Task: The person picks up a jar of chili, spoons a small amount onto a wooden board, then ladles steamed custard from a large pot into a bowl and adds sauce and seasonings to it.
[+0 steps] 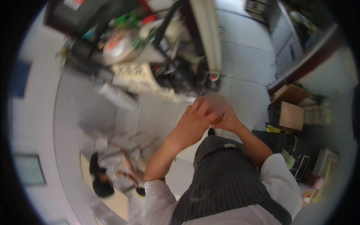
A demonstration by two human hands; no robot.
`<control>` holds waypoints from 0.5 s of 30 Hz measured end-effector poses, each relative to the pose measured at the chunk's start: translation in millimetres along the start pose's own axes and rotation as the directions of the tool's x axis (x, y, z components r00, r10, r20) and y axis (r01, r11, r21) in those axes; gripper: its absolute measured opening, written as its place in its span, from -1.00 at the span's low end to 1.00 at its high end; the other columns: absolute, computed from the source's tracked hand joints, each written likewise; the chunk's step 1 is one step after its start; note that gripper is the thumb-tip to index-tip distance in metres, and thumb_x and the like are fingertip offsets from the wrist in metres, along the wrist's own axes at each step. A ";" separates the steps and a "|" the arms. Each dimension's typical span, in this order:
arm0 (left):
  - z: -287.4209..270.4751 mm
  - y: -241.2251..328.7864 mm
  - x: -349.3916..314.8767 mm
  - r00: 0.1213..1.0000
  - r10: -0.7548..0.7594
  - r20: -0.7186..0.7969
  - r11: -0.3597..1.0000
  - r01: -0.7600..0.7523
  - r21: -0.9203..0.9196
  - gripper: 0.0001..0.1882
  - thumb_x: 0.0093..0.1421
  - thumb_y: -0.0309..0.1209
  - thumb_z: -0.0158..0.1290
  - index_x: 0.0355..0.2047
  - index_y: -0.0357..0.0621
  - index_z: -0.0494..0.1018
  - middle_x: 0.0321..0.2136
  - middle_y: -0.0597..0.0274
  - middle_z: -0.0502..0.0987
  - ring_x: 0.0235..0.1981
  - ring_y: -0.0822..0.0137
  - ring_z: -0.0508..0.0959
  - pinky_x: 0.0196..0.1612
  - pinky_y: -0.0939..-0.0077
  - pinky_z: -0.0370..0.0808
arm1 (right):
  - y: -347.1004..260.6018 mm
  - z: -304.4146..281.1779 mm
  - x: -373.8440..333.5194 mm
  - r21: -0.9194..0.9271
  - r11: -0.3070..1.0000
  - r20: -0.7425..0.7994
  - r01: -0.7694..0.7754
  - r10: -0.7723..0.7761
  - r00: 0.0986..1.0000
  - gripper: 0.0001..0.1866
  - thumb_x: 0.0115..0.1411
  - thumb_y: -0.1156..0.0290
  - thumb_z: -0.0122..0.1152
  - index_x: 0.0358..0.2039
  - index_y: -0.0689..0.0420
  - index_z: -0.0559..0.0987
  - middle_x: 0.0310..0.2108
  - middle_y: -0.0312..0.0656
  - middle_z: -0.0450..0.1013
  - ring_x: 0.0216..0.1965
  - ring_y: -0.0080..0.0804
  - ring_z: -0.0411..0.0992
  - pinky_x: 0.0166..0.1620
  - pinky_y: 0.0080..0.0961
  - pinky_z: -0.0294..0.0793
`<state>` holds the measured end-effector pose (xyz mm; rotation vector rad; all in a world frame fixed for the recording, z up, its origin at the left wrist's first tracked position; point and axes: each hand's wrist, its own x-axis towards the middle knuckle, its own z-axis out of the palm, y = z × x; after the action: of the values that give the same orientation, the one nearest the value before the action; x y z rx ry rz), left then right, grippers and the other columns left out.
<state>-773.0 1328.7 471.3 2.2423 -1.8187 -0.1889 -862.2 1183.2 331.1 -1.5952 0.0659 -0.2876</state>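
Note:
My left hand (194,122) and my right hand (227,114) meet in front of my waist, above the striped dark apron (225,176). Their fingers are curled inward and overlap. Between the palms a bit of a small orange-brown thing (217,120) shows; most of it is covered, so its kind cannot be made out. Motion blurs the fingers of the right hand.
Ahead to the left, a cluttered stand holds bags and a paper sign (135,77). A seated person (112,168) holds a phone at the lower left. A wooden box (291,115) and a dark counter lie to the right. Pale floor tiles (243,60) run ahead.

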 end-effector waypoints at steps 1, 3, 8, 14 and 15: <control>5.7 -7.1 37.2 0.996 0.089 0.022 0.996 -0.089 0.012 -0.39 -0.07 -0.43 0.23 0.04 0.09 0.33 0.11 0.01 0.23 0.07 -0.05 0.27 0.03 0.17 0.37 | 2.4 -30.1 13.2 -0.048 0.999 -0.082 0.013 -0.017 0.996 -0.10 -0.33 0.49 0.54 0.07 0.14 0.24 -0.03 -0.14 0.30 0.02 -0.34 0.31 0.05 -0.39 0.36; 12.3 -33.4 126.3 0.975 0.211 0.063 0.977 -0.212 0.015 -0.47 0.01 -0.30 0.17 0.03 0.01 0.34 0.06 0.00 0.30 0.02 -0.02 0.33 -0.02 0.19 0.40 | -3.9 -89.9 41.6 -0.168 0.986 -0.260 0.019 -0.063 0.964 -0.11 -0.34 0.50 0.53 0.07 0.18 0.27 0.00 -0.12 0.31 0.03 -0.35 0.30 0.05 -0.38 0.35; 30.1 -48.8 336.0 0.963 -0.020 0.269 0.996 0.042 -0.077 -0.29 0.00 0.03 0.08 0.08 -0.14 0.30 -0.04 -0.10 0.37 -0.05 -0.01 0.39 -0.08 0.18 0.42 | 42.2 -226.9 97.5 -0.225 0.971 -0.581 -0.076 -0.071 0.811 -0.09 -0.34 0.44 0.55 0.07 0.13 0.25 -0.04 -0.11 0.29 0.00 -0.20 0.32 0.07 -0.34 0.33; 65.9 -76.5 534.5 0.907 0.400 0.131 0.898 -0.359 -0.254 -0.27 -0.13 -0.23 0.28 0.09 0.00 0.31 -0.05 0.01 0.40 -0.06 0.00 0.40 -0.08 0.17 0.41 | 72.0 -397.3 183.5 -0.311 0.946 -0.644 -0.092 -0.138 0.753 -0.11 -0.36 0.43 0.55 0.04 0.13 0.28 -0.07 -0.10 0.29 0.00 -0.21 0.31 0.07 -0.37 0.32; 65.5 -85.2 570.2 0.939 0.282 0.199 0.945 -0.235 -0.227 -0.30 -0.12 -0.20 0.26 0.08 0.02 0.32 -0.11 0.04 0.42 -0.10 0.02 0.43 -0.10 0.21 0.42 | 67.6 -425.8 204.8 -0.308 0.940 -0.634 -0.148 -0.087 0.769 -0.10 -0.37 0.44 0.56 0.05 0.13 0.28 -0.05 -0.11 0.28 -0.01 -0.21 0.32 0.07 -0.37 0.32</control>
<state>-587.5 781.6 416.5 1.8861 -2.0864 -0.5744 -750.7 720.0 301.3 -1.7700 0.7118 -0.8313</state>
